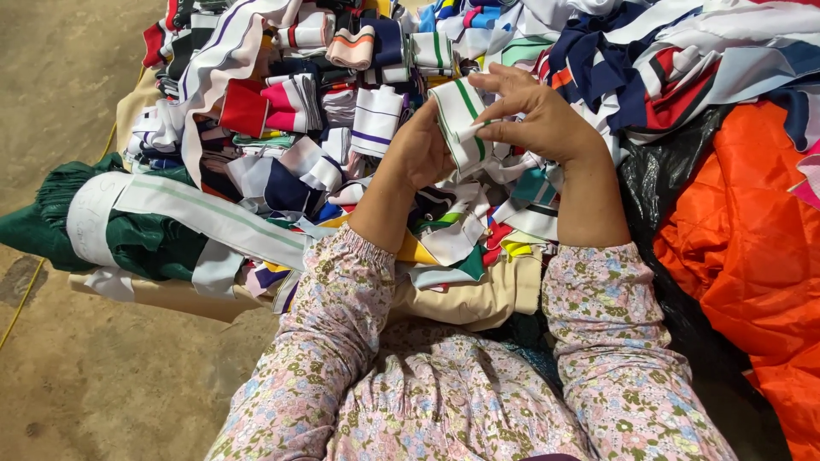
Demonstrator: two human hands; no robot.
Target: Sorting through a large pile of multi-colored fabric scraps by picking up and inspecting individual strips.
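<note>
A: While both hands are working above the heap of striped knit trims [325, 128], what is the person holding?

B: The left hand [420, 147] is closing around the lower end of a white rib-knit strip with green stripes [459, 119]; the right hand [536, 115] is pinching its upper edge with the fingers curled.

A: How is the strip lying?

B: Its long axis is running up and down, tilting slightly left, stripes lengthwise. Keeping it taut and the edges aligned would seem wise.
</note>
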